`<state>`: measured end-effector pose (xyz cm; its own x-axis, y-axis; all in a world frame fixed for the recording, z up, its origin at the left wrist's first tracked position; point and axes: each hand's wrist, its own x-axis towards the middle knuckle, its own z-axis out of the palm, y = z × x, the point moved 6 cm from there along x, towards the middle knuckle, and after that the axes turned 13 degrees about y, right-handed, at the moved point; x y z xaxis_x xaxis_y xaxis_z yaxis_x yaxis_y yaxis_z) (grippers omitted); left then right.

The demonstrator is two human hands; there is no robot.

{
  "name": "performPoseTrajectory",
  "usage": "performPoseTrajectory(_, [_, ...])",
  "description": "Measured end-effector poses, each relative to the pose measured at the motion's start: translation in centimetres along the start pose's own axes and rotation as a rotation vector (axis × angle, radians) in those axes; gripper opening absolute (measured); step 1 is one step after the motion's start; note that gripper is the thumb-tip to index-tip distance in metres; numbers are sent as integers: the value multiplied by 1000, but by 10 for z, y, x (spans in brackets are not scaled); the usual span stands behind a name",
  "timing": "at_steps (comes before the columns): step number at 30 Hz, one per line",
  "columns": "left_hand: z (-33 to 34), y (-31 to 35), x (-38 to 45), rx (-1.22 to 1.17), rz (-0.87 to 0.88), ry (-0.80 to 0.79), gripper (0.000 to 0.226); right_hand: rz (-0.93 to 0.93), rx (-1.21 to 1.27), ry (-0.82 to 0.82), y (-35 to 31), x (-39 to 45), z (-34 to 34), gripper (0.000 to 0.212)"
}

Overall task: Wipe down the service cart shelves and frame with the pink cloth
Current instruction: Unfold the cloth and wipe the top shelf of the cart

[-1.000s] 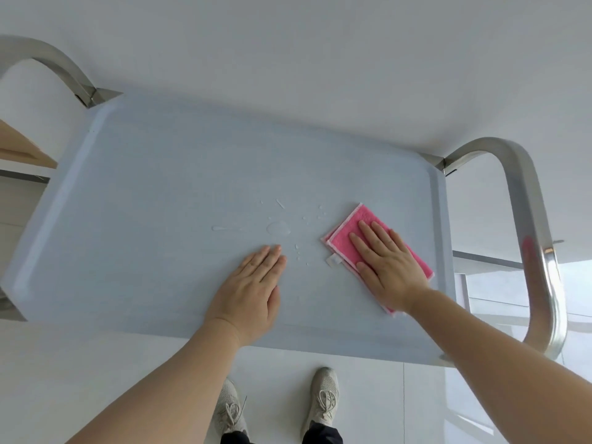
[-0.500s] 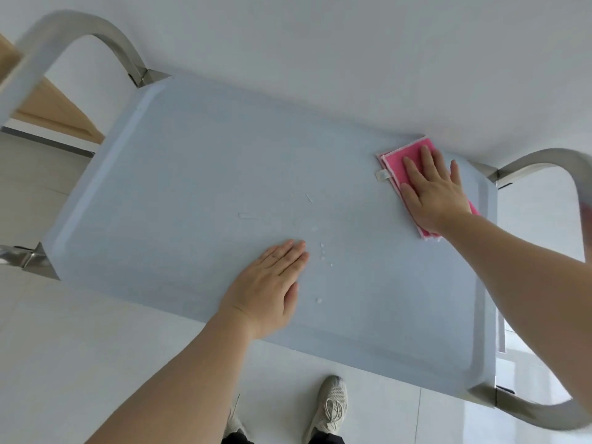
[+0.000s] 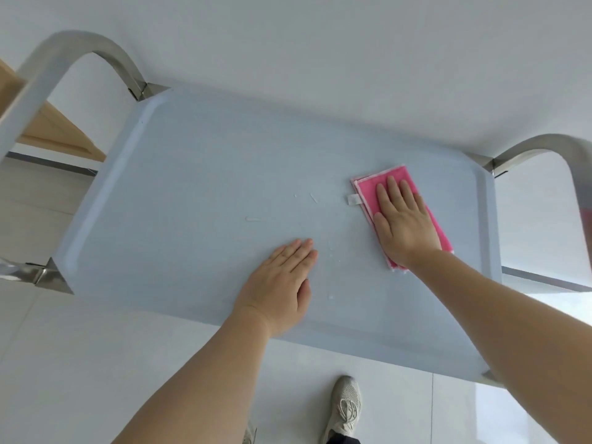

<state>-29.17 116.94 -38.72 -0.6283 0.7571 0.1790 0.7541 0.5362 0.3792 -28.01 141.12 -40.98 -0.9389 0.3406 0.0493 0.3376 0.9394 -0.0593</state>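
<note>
At 6 o'clock, nearest the camera, a beige mesh lace-up sneaker [image 3: 344, 408] stands on the pale tiled floor [image 3: 80, 363], just below the near edge of the shelf. Above it, the left hand [image 3: 278, 290] lies palm down on the light blue-grey flat plastic top shelf of the service cart [image 3: 198, 193], near the near rim, its fingers straight and held close together, pointing toward 1 o'clock. A few small water droplets [image 3: 330, 251] sit just beside its fingertips.

Toward 2 o'clock from that hand, the right hand [image 3: 403, 225] presses flat on the folded pink rectangular cloth with pale edging [image 3: 368, 190], fingers slightly fanned and pointing toward 11 o'clock. The cloth lies on the right part of the shelf, near the right rim, with a small white tag [image 3: 353, 199] sticking out at its 9 o'clock side. More thin wet streaks [image 3: 253, 218] mark the shelf middle.

Farther off, brushed-steel curved frame handles rise at the 10 o'clock [image 3: 80, 52] and 3 o'clock [image 3: 544, 145] ends, and a plain white wall [image 3: 320, 43] stands behind.
</note>
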Motion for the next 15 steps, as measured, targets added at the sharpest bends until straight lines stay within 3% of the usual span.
performPoseTrajectory(9, [0, -1, -1, -28, 2, 34, 50, 57, 14, -51, -67, -113, -3, 63])
performPoseTrajectory(15, [-3, -2, -1, -66, -1, 64, 46, 139, 12, -47, -86, -142, -4, 64])
